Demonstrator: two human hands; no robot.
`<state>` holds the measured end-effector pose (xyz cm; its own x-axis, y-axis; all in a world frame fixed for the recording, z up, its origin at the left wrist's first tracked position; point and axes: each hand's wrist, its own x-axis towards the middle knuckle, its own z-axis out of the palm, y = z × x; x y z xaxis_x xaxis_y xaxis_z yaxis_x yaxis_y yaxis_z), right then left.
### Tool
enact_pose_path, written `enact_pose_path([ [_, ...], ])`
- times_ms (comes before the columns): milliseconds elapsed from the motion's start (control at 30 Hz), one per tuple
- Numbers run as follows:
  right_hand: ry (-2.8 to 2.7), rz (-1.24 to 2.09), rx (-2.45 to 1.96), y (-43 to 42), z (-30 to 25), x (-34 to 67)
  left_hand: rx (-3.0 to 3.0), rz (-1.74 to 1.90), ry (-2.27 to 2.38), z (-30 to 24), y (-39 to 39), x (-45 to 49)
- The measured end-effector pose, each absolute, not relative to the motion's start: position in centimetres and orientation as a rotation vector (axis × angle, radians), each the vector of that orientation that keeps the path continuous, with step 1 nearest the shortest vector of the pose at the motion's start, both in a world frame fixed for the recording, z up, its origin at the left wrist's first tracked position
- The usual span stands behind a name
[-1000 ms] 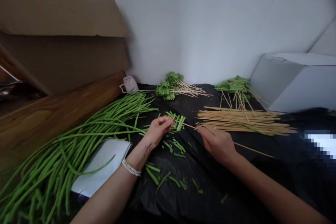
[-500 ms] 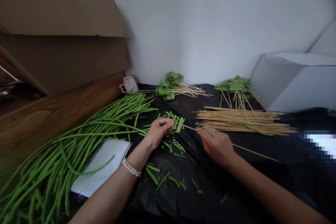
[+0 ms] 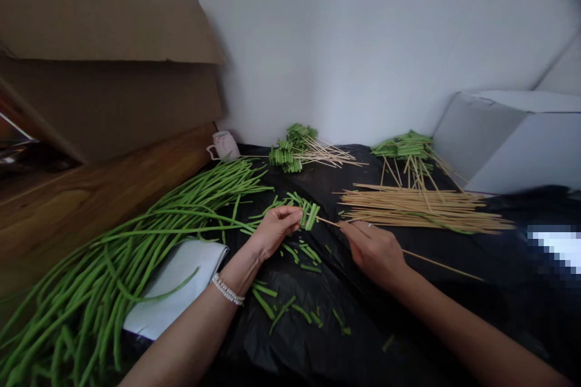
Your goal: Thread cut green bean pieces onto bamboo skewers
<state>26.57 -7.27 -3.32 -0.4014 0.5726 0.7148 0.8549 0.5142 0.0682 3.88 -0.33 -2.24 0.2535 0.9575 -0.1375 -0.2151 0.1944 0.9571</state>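
My left hand (image 3: 275,228) pinches a row of short green bean pieces (image 3: 307,212) threaded side by side on a bamboo skewer (image 3: 436,262). My right hand (image 3: 374,250) is closed round the skewer's shaft, whose long end trails out to the right over the black plastic sheet (image 3: 345,338). Both hands meet near the middle of the sheet. Loose cut bean pieces (image 3: 281,305) lie scattered below and between my wrists.
A big heap of long green beans (image 3: 136,242) covers the left, partly over a white board (image 3: 175,281). Bare skewers (image 3: 422,208) lie in a pile at right. Finished bean skewers (image 3: 295,151) and another batch (image 3: 403,146) rest by the wall. Cardboard box (image 3: 104,54), small cup (image 3: 223,145), white box (image 3: 512,139).
My left hand has shifted slightly right along the skewer against the bean pieces. My right hand has barely moved.
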Motion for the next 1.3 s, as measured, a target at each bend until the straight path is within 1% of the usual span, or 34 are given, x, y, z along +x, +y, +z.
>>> enact_pose_path([
  [133,-2.135,-0.542,-1.174,-7.3,-3.6,26.6,1.045,1.008,0.949,-2.3,-0.4,3.9],
  [333,-2.148,-0.362,-1.227,-7.5,-3.7,26.2,1.042,1.003,0.950,-2.2,-0.6,4.0],
  [600,-2.121,-0.501,-1.159,-7.4,-3.8,26.3,1.065,1.009,0.961,-2.3,-0.7,4.1],
  [833,-2.164,-0.339,-1.245,-7.4,-4.2,26.1,1.091,0.999,0.982,-2.6,-0.6,4.1],
  [967,-2.163,-0.363,-1.228,-7.2,-4.0,26.1,1.147,0.992,0.998,-2.3,-0.7,4.1],
  [1133,-2.046,-0.529,-1.226,-6.6,-3.4,26.9,1.338,1.043,1.080,-1.7,-0.1,3.5],
  [1233,-1.984,-0.592,-1.261,-6.3,-3.3,27.5,1.595,1.114,1.217,-1.6,0.4,2.9],
  [1300,-1.984,-0.594,-1.270,-6.3,-3.2,27.6,1.808,1.072,1.306,-1.8,0.6,2.6],
])
